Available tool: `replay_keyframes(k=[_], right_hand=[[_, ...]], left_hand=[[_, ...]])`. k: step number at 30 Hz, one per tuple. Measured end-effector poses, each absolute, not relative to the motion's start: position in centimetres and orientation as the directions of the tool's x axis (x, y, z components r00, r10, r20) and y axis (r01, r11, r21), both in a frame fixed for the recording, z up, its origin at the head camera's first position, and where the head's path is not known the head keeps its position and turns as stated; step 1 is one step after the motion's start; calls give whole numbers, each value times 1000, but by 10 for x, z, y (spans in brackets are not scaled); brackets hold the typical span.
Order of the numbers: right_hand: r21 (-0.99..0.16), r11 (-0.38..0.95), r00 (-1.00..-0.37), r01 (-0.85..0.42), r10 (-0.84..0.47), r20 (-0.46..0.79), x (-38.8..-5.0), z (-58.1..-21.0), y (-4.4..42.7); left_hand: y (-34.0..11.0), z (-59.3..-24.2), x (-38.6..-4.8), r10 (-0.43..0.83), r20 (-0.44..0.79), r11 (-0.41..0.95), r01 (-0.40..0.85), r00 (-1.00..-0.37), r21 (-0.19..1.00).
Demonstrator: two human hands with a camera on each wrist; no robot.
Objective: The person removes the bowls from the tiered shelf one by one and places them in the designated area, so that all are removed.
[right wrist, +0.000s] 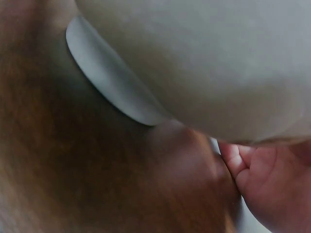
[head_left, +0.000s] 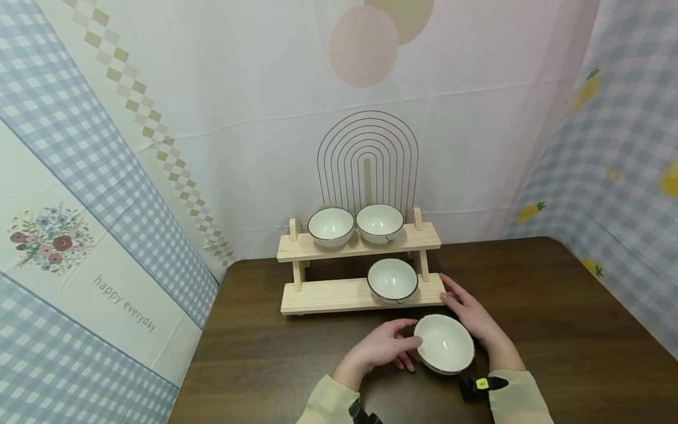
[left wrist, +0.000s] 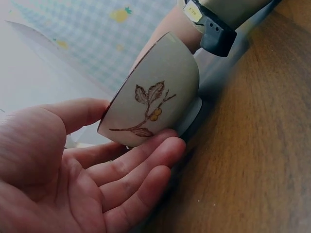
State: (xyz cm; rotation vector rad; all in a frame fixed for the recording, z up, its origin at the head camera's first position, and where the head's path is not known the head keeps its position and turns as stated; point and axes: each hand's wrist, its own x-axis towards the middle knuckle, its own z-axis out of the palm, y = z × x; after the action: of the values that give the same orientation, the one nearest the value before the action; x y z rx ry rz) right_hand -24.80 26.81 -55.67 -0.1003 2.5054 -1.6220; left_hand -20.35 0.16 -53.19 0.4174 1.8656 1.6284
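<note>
A white bowl [head_left: 444, 345] is in front of the right end of a two-tier wooden stand [head_left: 323, 297]. My left hand [head_left: 382, 348] holds its left side, the thumb at the rim and the fingers along the outer wall. In the left wrist view the bowl [left wrist: 150, 97] has a brown leaf sprig with yellow berries, and its foot is close to the tabletop. My right hand [head_left: 477, 315] reaches past the bowl, fingers extended and fingertips at the right end of the lower board. The bowl [right wrist: 204, 63] hides most of that hand in the right wrist view.
Two dark-rimmed white bowls, a left one [head_left: 331, 227] and a right one [head_left: 379, 224], sit on the upper board. Another bowl [head_left: 392, 281] sits on the lower board towards its right. Patterned cloth [head_left: 254, 147] hangs behind the dark wooden table [head_left: 254, 365].
</note>
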Motion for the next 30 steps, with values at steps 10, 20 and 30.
replay_keyframes(k=[10, 20, 30], right_hand=[[-908, 417, -985, 28, -144, -96, -249, -555, 267], [-906, 422, -984, 38, -141, -107, -250, -556, 268], [-909, 413, -984, 53, -136, -119, -248, -556, 268]], left_hand=[[-4, -527, -207, 624, -244, 194, -155, -743, 969], [-7, -526, -207, 631, -249, 191, -164, -735, 968], [-12, -523, -207, 631, -248, 224, -134, -735, 965]])
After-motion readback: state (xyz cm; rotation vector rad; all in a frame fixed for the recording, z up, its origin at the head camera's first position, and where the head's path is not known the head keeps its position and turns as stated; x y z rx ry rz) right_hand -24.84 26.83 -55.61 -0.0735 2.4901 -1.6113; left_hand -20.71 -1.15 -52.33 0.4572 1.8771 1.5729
